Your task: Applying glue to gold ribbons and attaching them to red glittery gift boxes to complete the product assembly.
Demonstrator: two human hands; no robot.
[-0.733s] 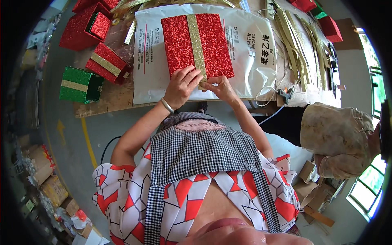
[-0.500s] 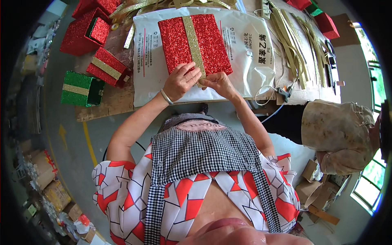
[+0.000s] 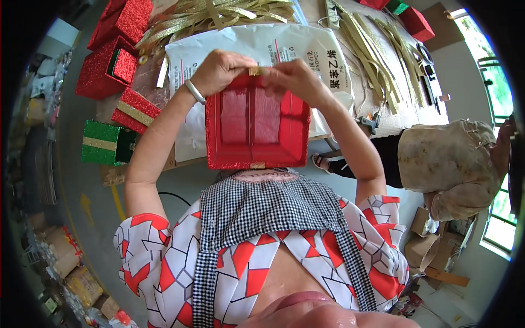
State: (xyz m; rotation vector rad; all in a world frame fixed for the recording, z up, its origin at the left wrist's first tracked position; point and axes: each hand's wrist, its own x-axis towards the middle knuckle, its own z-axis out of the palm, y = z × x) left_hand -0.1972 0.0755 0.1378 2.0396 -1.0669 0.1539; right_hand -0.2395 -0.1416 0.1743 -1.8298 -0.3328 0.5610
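Left of frame, finished glitter boxes (image 3: 117, 106) wait. At centre, the left hand (image 3: 219, 71) and right hand (image 3: 292, 79) pinch a gold ribbon (image 3: 255, 70) onto the upturned red lid (image 3: 257, 128); ribboning looks nearly done, not yet fixed

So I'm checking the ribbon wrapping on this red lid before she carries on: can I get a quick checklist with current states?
1. Both hands on lid: ok. Left hand and right hand grip the far edge of the red lid.
2. Lid's hollow side faces up: ok.
3. Gold ribbon pinched at far edge: ok.
4. Ribbon end at near edge: shows, but whether it is stuck down, cannot tell.
5. Ribbon on glitter face: cannot tell, hidden.
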